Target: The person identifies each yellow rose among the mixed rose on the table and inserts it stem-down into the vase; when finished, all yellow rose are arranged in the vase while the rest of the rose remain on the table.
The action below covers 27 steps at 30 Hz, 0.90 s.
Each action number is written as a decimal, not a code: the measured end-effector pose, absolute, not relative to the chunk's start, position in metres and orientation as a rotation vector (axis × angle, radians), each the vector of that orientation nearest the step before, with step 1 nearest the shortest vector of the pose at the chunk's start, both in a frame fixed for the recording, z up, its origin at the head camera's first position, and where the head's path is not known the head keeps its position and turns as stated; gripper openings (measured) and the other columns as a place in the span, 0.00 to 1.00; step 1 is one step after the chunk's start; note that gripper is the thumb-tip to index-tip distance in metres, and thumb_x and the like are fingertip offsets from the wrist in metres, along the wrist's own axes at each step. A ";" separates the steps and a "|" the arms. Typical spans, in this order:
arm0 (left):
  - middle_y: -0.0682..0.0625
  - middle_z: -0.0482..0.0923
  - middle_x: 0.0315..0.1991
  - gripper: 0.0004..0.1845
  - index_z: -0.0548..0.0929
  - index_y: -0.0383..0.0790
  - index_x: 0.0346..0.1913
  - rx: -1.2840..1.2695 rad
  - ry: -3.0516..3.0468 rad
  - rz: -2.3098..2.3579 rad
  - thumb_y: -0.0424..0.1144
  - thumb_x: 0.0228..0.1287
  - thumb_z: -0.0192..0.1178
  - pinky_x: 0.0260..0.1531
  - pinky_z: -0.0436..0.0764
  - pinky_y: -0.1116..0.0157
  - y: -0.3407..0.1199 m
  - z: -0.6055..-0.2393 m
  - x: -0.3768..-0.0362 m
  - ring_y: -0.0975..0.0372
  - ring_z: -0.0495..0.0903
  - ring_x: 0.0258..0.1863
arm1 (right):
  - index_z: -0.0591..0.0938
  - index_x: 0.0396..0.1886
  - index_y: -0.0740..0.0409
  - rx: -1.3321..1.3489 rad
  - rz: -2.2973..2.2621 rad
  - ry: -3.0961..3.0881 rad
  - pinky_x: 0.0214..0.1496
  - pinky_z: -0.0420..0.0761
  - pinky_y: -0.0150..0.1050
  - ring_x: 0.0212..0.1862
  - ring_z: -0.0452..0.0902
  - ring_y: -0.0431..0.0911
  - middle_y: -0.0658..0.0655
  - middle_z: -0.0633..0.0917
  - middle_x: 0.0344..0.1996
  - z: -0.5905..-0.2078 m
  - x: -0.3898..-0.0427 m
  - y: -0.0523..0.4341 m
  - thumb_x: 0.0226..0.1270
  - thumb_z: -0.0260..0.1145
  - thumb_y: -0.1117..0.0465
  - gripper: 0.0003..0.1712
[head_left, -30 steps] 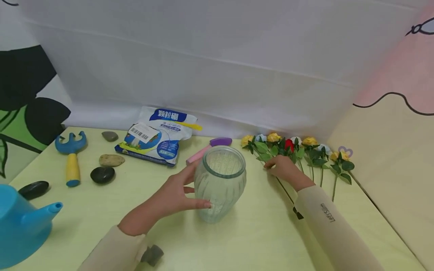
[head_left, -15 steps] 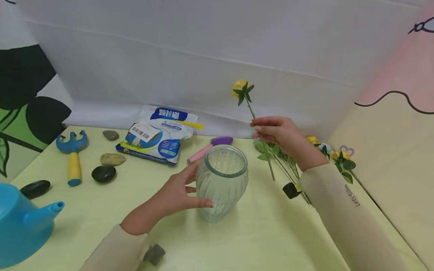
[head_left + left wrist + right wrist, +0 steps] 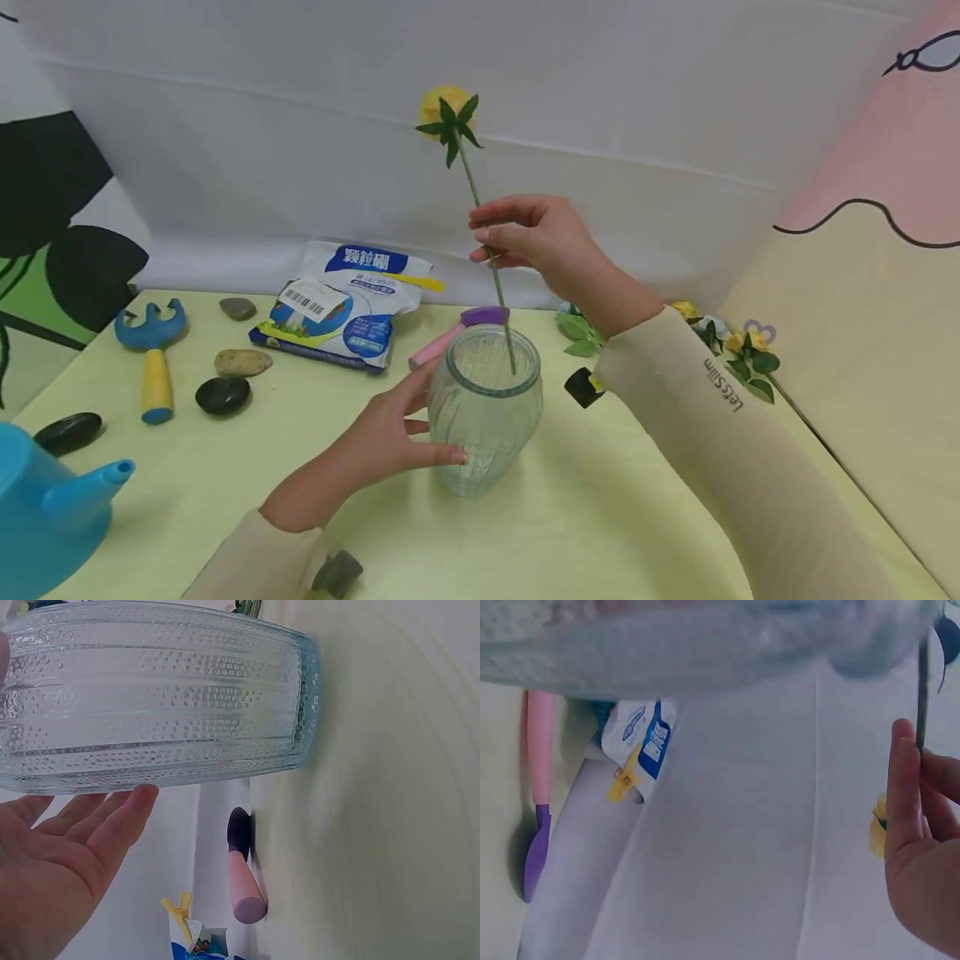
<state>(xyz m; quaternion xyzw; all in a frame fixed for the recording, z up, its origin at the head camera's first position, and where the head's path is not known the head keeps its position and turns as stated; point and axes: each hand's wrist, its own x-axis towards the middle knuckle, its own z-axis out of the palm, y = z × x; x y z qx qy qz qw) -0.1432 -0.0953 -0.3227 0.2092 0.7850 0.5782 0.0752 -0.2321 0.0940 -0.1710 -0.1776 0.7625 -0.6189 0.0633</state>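
A ribbed clear glass vase (image 3: 487, 437) stands upright on the pale yellow table. My left hand (image 3: 386, 442) grips its side, thumb in front and fingers behind. In the left wrist view the textured glass vase (image 3: 157, 697) lies against the fingertips (image 3: 139, 802). Above the vase, my right hand (image 3: 543, 237) pinches the green stem of a yellow rose (image 3: 435, 107). The lower end of that stem is inside the vase's mouth, and the bloom points up. From the right wrist view, the stem (image 3: 922, 690) is between thumb and fingers, with the blurred vase nearby.
Several other artificial flowers (image 3: 750, 342) lie at the right, partly hidden by the sleeve. Behind the vase are a pink-and-purple trowel (image 3: 483, 316) and a blue-white bag (image 3: 345, 312). Further left are a toy fork (image 3: 156, 367), several stones (image 3: 223, 396) and a blue watering can (image 3: 52, 508).
My right hand has picked the yellow rose from the flowers, raised it and carried it left, so its stem end has entered the vase. The left hand stays on the vase.
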 end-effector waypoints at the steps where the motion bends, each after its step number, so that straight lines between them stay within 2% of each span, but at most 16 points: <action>1: 0.44 0.64 0.65 0.52 0.56 0.51 0.70 0.641 2.351 1.742 0.42 0.41 0.75 0.47 0.79 0.61 -0.095 -0.323 -0.143 0.49 0.66 0.61 | 0.79 0.48 0.66 -0.571 -1.849 2.347 0.41 0.82 0.38 0.35 0.83 0.47 0.59 0.80 0.47 -0.173 -0.226 0.090 0.62 0.62 0.69 0.14; 5: 0.44 0.64 0.65 0.51 0.56 0.51 0.70 0.666 2.337 1.746 0.41 0.42 0.75 0.48 0.79 0.62 -0.095 -0.325 -0.145 0.49 0.67 0.61 | 0.81 0.41 0.63 -0.800 -1.738 2.521 0.39 0.83 0.39 0.35 0.83 0.48 0.56 0.81 0.41 -0.189 -0.199 0.087 0.60 0.64 0.69 0.09; 11: 0.45 0.63 0.65 0.51 0.57 0.51 0.70 0.697 2.319 1.753 0.41 0.43 0.75 0.48 0.78 0.61 -0.093 -0.328 -0.145 0.50 0.68 0.60 | 0.83 0.35 0.64 -1.467 -1.510 2.653 0.34 0.83 0.33 0.33 0.82 0.40 0.55 0.83 0.35 -0.219 -0.175 0.102 0.55 0.66 0.74 0.07; 13: 0.46 0.63 0.65 0.51 0.57 0.52 0.70 0.693 2.317 1.756 0.41 0.43 0.75 0.48 0.78 0.61 -0.092 -0.328 -0.145 0.50 0.68 0.60 | 0.83 0.33 0.64 -1.567 -1.457 2.621 0.34 0.83 0.33 0.33 0.82 0.39 0.55 0.83 0.32 -0.225 -0.173 0.107 0.53 0.67 0.74 0.07; 17: 0.46 0.63 0.65 0.51 0.56 0.53 0.70 0.684 2.324 1.748 0.42 0.43 0.75 0.48 0.78 0.62 -0.092 -0.328 -0.145 0.50 0.68 0.60 | 0.83 0.30 0.62 -1.525 -1.327 2.531 0.35 0.83 0.33 0.32 0.82 0.39 0.54 0.84 0.29 -0.223 -0.172 0.114 0.53 0.68 0.73 0.05; 22: 0.46 0.63 0.65 0.51 0.55 0.53 0.71 0.688 2.339 1.736 0.43 0.44 0.74 0.48 0.78 0.64 -0.094 -0.328 -0.144 0.51 0.68 0.60 | 0.85 0.28 0.59 -1.476 -0.955 2.510 0.37 0.81 0.29 0.32 0.80 0.35 0.50 0.85 0.28 -0.207 -0.172 0.112 0.55 0.66 0.72 0.06; 27: 0.47 0.62 0.66 0.51 0.53 0.56 0.71 0.685 2.363 1.724 0.43 0.45 0.73 0.48 0.78 0.64 -0.096 -0.327 -0.143 0.50 0.68 0.60 | 0.85 0.27 0.61 -1.481 -0.804 2.423 0.38 0.81 0.29 0.33 0.81 0.36 0.52 0.85 0.27 -0.195 -0.176 0.106 0.54 0.65 0.74 0.06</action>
